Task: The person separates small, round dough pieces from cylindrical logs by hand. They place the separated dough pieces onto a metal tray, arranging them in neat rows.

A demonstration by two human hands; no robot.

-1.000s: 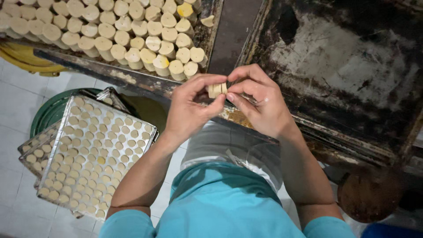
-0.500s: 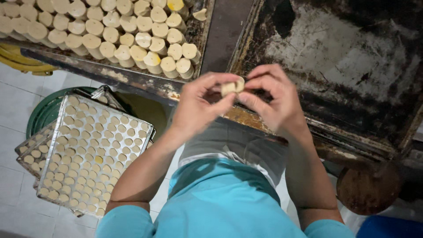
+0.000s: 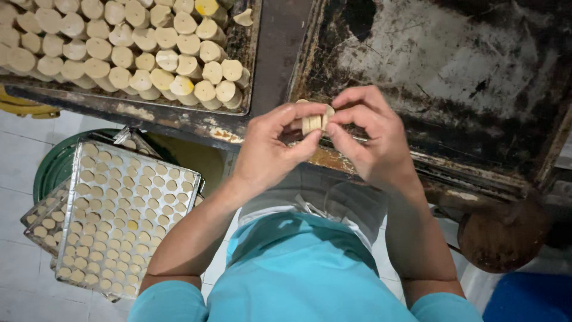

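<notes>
Pinching a small stack of pale round dough discs (image 3: 314, 121) between them, both hands meet at the near edge of a dark, scorched baking tray (image 3: 453, 77). The left hand (image 3: 271, 149) curls in from the left, its thumb and fingers closed narrowly on the left side of the stack; the right hand (image 3: 372, 137) comes in from the right, fingertips closed on the other side, so the discs stand on edge, pressed face to face between the two grips. The stack hovers just above the tray's rusty front rim, not resting on it.

To the left, across a dark gap, a second tray (image 3: 238, 119) holds many short pale dough cylinders (image 3: 137, 53) packed in close rows, most lying tilted against one another; one or two near the top are a deeper yellow.

Below the left forearm, low down by the white tiled floor (image 3: 18, 161), a metal sheet tray (image 3: 179, 179) carries neat rows of small flat pale rounds (image 3: 113, 220). More such trays lie stacked beneath it, their corners sticking out at the left, and the pile sits over a green round tub (image 3: 50, 173).

The person wears a light blue shirt (image 3: 298, 274). A brown round object (image 3: 503, 235) sits low at the right, just under the tray's edge, and a blue surface (image 3: 530, 298) shows in the bottom right corner
</notes>
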